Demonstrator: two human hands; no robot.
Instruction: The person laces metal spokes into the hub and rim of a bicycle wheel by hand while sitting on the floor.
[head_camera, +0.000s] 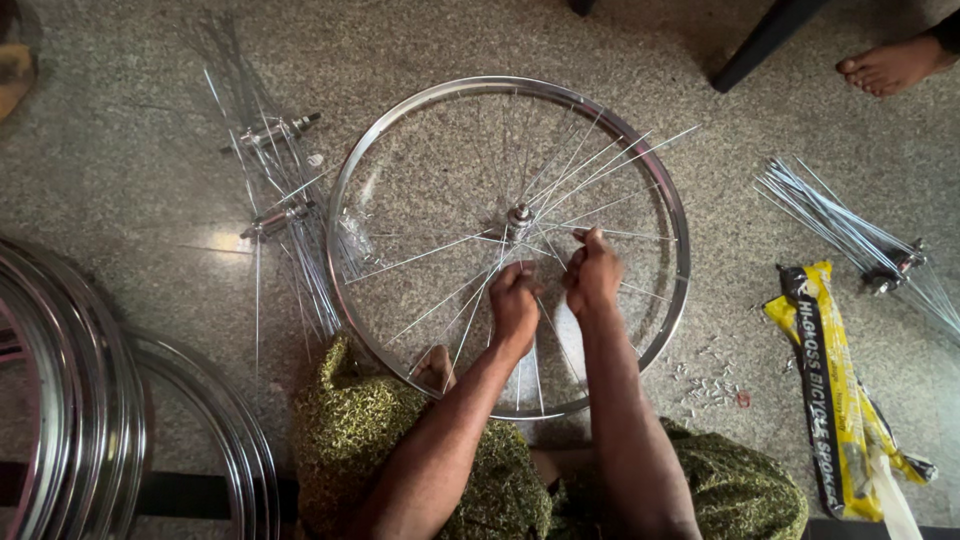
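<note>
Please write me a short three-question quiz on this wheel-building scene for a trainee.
1. True or false: both hands are inside the bicycle wheel rim, working on its spokes.
2. Which lies right of the rim? A) yellow and black spoke packet B) a hammer C) a tyre
3. Where do the stacked spare rims lie?

Key
1. True: the left hand and the right hand grip spokes just below the hub.
2. A; a loose spoke bundle lies above it.
3. At the left edge, on the floor.
</note>
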